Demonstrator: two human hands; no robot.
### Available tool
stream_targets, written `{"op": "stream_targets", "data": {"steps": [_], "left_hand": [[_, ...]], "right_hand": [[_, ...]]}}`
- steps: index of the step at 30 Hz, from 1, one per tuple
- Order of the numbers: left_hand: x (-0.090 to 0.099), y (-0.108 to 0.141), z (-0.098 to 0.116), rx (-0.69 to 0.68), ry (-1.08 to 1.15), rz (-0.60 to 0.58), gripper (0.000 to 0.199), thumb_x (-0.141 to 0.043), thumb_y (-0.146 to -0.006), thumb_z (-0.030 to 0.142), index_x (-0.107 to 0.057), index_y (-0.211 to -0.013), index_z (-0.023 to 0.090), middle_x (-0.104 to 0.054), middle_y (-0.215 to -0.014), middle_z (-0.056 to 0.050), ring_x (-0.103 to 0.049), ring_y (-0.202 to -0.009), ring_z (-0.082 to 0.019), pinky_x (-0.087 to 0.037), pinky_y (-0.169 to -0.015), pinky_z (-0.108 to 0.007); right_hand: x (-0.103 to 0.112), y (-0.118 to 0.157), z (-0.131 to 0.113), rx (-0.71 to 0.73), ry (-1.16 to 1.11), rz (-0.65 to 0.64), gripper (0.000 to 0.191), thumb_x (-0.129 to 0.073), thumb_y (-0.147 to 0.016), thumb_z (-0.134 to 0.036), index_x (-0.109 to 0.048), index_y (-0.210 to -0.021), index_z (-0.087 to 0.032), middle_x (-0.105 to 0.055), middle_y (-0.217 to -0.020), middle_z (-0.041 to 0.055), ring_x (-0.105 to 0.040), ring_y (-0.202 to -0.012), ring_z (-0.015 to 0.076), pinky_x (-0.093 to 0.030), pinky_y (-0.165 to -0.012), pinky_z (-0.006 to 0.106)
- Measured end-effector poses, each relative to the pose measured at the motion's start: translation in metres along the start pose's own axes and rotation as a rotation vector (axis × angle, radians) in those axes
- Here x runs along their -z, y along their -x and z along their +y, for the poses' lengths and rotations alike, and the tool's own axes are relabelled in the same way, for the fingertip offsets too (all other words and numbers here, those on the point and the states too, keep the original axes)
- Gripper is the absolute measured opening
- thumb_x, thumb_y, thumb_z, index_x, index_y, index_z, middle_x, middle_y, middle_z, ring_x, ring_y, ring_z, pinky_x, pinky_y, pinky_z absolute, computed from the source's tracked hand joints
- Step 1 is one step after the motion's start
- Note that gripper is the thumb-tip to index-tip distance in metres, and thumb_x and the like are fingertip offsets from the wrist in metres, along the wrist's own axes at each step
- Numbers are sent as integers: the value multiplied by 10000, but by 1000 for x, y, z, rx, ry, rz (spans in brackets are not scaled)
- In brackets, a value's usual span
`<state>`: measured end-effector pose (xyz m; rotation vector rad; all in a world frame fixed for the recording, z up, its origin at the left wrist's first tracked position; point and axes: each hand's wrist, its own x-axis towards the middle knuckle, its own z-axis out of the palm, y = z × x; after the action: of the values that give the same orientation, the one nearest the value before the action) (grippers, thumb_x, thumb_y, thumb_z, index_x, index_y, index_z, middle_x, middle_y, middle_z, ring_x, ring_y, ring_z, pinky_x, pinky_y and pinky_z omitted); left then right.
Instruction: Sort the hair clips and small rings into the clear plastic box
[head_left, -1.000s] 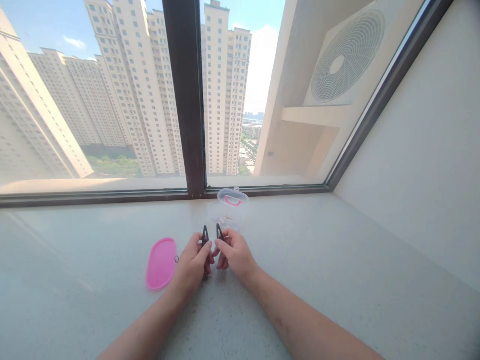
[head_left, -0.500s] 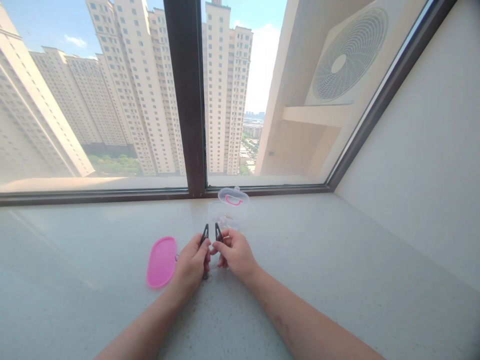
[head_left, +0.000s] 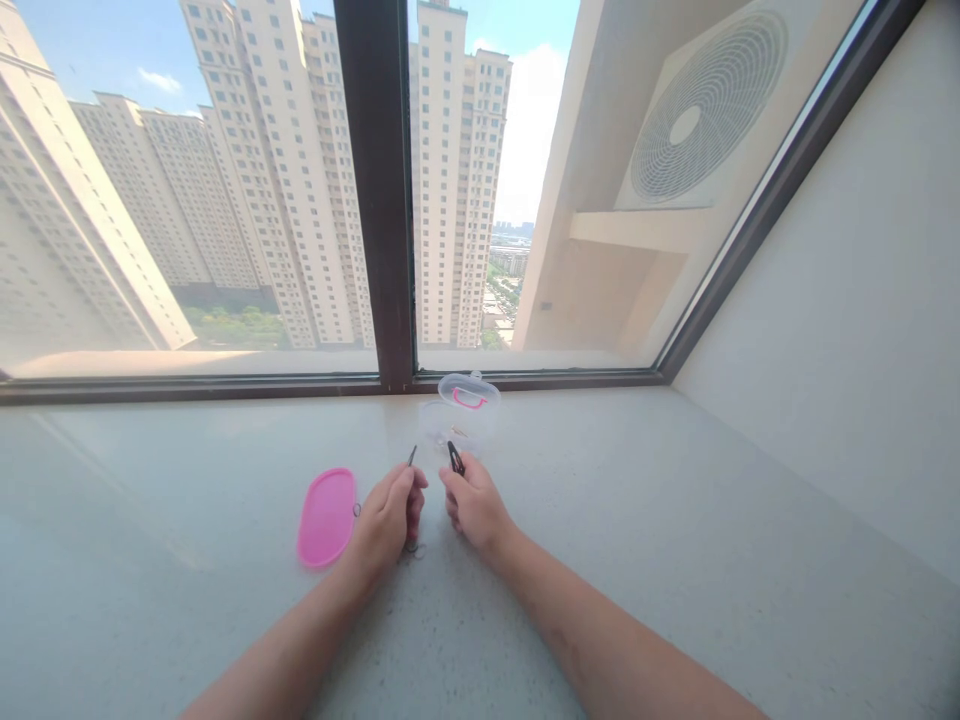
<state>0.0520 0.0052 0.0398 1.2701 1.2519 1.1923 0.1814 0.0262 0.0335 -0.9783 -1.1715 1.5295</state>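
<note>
My left hand [head_left: 388, 515] is closed on a thin black hair clip [head_left: 412, 455], whose tip points up. Across a small gap, my right hand [head_left: 476, 502] grips another black hair clip [head_left: 455, 458], tilted up to the left. Behind the hands stands a clear plastic case with its lid [head_left: 469, 392] raised, a pink handle on it; small items lie inside. A pink oval tray [head_left: 327, 518] lies left of my left hand, with a small dark ring [head_left: 357, 510] at its right edge. More thin rings [head_left: 414, 548] lie partly hidden beside my left hand.
The pale speckled sill [head_left: 675, 560] runs up to a dark window frame [head_left: 386, 250] at the back. A white wall [head_left: 847, 330] rises on the right. Tall buildings and a fan unit show outside the glass.
My hands have moved a little apart. The left clip has turned edge-on, and the right clip has shifted right and tilts more. The ring beside the pink tray shows more fully.
</note>
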Motion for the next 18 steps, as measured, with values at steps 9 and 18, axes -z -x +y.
{"op": "stream_targets", "data": {"steps": [9,18], "left_hand": [[6,-5,10,98,90,5,390,-570,-752,520,-634,-786,137,-521,-575,32,-457,-414,-82,-294,-387,-182],[8,-7,12,109,104,29,482,-637,-683,579,-669,-826,119,-368,-452,87,-287,-384,-61,-168,-385,-184]], "right_hand": [[9,2,-8,-47,-98,-170,268,-435,-797,-380,-572,-793,-151,-432,-580,-49,-305,-342,44,-189,-304,180],[25,-5,-7,-118,16,-310,382,-617,-793,-461,-680,-921,-106,-439,-544,-57,-378,-382,42,-316,-340,170]]}}
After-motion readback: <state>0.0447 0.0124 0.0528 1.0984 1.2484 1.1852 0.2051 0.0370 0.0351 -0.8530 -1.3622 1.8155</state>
